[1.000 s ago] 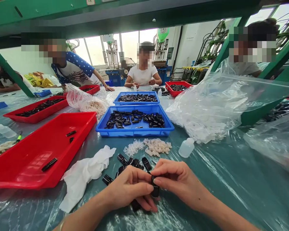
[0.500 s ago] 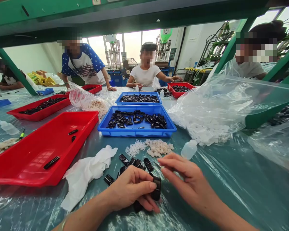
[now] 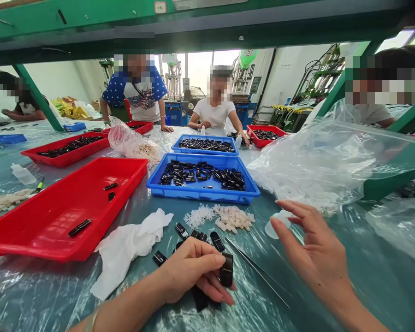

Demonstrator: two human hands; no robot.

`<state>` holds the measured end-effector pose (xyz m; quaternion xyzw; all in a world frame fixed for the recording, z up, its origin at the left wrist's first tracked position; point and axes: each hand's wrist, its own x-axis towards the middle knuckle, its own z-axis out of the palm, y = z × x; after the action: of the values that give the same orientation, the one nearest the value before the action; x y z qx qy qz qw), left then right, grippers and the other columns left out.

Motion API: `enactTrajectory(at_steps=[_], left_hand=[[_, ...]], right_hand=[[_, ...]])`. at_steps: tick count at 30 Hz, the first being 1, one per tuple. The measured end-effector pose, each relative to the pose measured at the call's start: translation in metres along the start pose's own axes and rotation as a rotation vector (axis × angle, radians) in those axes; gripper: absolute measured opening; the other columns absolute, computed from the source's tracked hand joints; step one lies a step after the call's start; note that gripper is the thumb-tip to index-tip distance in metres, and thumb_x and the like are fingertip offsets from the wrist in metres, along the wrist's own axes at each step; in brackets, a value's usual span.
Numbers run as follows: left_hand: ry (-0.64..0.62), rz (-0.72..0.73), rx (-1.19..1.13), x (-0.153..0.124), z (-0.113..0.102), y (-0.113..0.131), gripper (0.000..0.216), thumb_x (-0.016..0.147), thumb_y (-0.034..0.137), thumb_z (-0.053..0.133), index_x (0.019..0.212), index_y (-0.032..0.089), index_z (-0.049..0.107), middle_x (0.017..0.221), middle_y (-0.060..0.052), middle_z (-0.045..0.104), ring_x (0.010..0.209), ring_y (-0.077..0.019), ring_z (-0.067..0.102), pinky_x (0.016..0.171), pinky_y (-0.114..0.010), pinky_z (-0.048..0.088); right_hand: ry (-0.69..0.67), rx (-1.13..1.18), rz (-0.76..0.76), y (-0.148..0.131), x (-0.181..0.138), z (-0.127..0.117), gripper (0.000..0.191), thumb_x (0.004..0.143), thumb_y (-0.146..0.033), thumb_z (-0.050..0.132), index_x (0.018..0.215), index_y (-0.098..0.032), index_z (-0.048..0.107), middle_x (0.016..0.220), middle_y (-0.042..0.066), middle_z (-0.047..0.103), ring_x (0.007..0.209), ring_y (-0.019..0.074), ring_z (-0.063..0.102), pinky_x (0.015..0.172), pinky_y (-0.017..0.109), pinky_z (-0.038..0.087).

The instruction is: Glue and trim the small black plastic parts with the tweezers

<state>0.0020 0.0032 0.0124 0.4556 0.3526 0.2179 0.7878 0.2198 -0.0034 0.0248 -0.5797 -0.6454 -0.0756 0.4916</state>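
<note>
My left hand point(image 3: 193, 272) is closed on a small black plastic part point(image 3: 226, 269), held upright between thumb and fingers near the table's front. More black parts point(image 3: 193, 235) lie loose just beyond it. My right hand point(image 3: 314, 249) is open, fingers spread, hovering beside a small clear squeeze bottle point(image 3: 273, 226) that it partly covers. A thin metal tweezer point(image 3: 259, 273) lies on the table between my hands. Small piles of white pieces point(image 3: 233, 216) sit ahead of the loose parts.
A white cloth point(image 3: 129, 246) lies left of my hands. A red tray point(image 3: 38, 230) holds a few black parts; two blue trays point(image 3: 200, 191) hold several. A big plastic bag point(image 3: 332, 161) of white pieces fills the right. Other people work at the far side.
My right hand let go of the black part and moved right and away toward the bottle, uncovering the tweezer. My left hand kept hold of the part. The view shifted slightly.
</note>
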Motion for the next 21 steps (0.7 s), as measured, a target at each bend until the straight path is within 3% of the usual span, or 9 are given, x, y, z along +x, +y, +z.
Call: enactTrajectory(at_steps=[7, 13, 21], left_hand=[[-0.008, 0.008, -0.054, 0.0018, -0.0004, -0.0008, 0.034, 0.076, 0.039, 0.058, 0.067, 0.007, 0.063, 0.074, -0.013, 0.068, 0.059, -0.0163, 0.068, 0.046, -0.013, 0.047], [-0.025, 0.012, -0.067, 0.0032, -0.0014, -0.0023, 0.037, 0.077, 0.041, 0.057, 0.067, 0.006, 0.064, 0.076, -0.015, 0.069, 0.06, -0.0178, 0.068, 0.044, -0.013, 0.047], [-0.051, 0.033, -0.087, 0.0027, -0.0033, -0.0027, 0.036, 0.078, 0.04, 0.056, 0.069, 0.006, 0.064, 0.073, -0.015, 0.068, 0.06, -0.0176, 0.068, 0.045, -0.013, 0.048]], right_hand=[[-0.073, 0.069, -0.057, -0.0039, -0.0019, -0.0016, 0.014, 0.084, -0.026, 0.053, 0.097, -0.023, 0.057, 0.091, 0.004, 0.059, 0.061, 0.0124, 0.054, 0.059, 0.028, 0.045], [-0.118, 0.109, -0.134, -0.0085, -0.003, -0.0018, 0.009, 0.083, -0.021, 0.053, 0.091, -0.021, 0.058, 0.083, 0.003, 0.058, 0.058, 0.0115, 0.052, 0.054, 0.026, 0.044], [-0.106, 0.102, -0.119, -0.0089, -0.0041, -0.0026, 0.009, 0.082, -0.02, 0.054, 0.09, -0.021, 0.058, 0.074, 0.001, 0.059, 0.054, 0.0111, 0.051, 0.051, 0.024, 0.043]])
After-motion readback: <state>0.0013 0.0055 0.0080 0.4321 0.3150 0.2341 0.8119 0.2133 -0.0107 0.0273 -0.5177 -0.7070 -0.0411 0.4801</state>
